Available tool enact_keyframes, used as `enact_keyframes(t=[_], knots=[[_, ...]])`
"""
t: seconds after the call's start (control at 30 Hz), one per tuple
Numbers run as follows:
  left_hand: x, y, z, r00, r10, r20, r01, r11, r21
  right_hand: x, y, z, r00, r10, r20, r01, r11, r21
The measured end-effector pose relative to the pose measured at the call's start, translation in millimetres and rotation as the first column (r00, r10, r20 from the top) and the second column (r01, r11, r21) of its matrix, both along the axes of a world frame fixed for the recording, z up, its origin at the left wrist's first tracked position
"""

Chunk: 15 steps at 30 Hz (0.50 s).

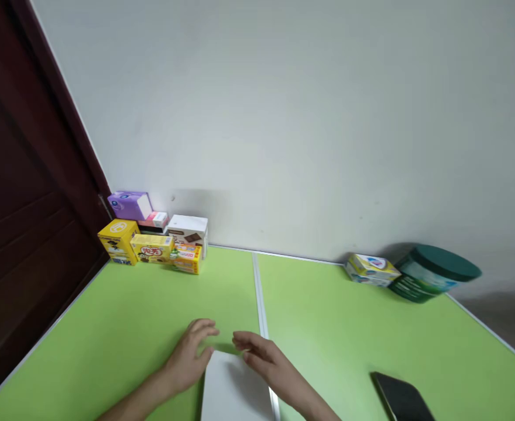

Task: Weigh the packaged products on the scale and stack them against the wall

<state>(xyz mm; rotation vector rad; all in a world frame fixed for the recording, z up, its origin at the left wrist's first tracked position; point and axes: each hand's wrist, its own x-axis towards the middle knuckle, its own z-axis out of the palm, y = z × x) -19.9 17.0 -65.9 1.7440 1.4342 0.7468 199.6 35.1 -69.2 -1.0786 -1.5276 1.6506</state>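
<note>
A flat white rectangular object [233, 389] lies on the green table at the bottom middle, its near end cut off by the frame. I cannot tell whether it is a box, a book or something else. My left hand [190, 358] is at its far left corner, fingers curved and apart, with the thumb by the edge. Over its far right part is my right hand [266, 358], fingers stretched toward the left and holding nothing. Whether either hand touches the white object is unclear.
Several boxes stand at the back left, among them a yellow box [119, 241] and a purple pack [128, 205]. At the back right, a yellow-and-white box [374, 269] sits beside a green tub [433, 273]. A dark phone-like object [402, 397] lies front right.
</note>
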Motion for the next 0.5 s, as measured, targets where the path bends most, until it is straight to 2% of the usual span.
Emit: enact_keyframes(t=[0.1, 0.2, 0.37, 0.43, 0.5], knots=[[-33, 20, -11.0, 0.989, 0.135, 0.057, -0.138, 0.989, 0.053, -42, 22, 7.8, 0.997, -0.057, -0.052, 0.055, 0.997, -0.049], [-60, 46, -24.6, 0.962, 0.248, 0.117, -0.259, 0.962, 0.089, -80, 50, 9.1, 0.978, -0.179, -0.111, 0.166, 0.979, -0.114], [-88, 103, -43.6, 0.848, 0.474, 0.235, -0.496, 0.867, 0.039, -130, 106, -10.4, 0.926, -0.368, -0.081, 0.352, 0.922, -0.163], [-91, 128, -50.4, 0.790, 0.547, 0.279, -0.569, 0.823, -0.002, -146, 129, -19.2, 0.905, -0.424, -0.035, 0.412, 0.895, -0.170], [-90, 148, -58.3, 0.756, 0.580, 0.303, -0.598, 0.801, -0.043, -161, 148, -25.4, 0.895, -0.446, -0.022, 0.437, 0.884, -0.163]])
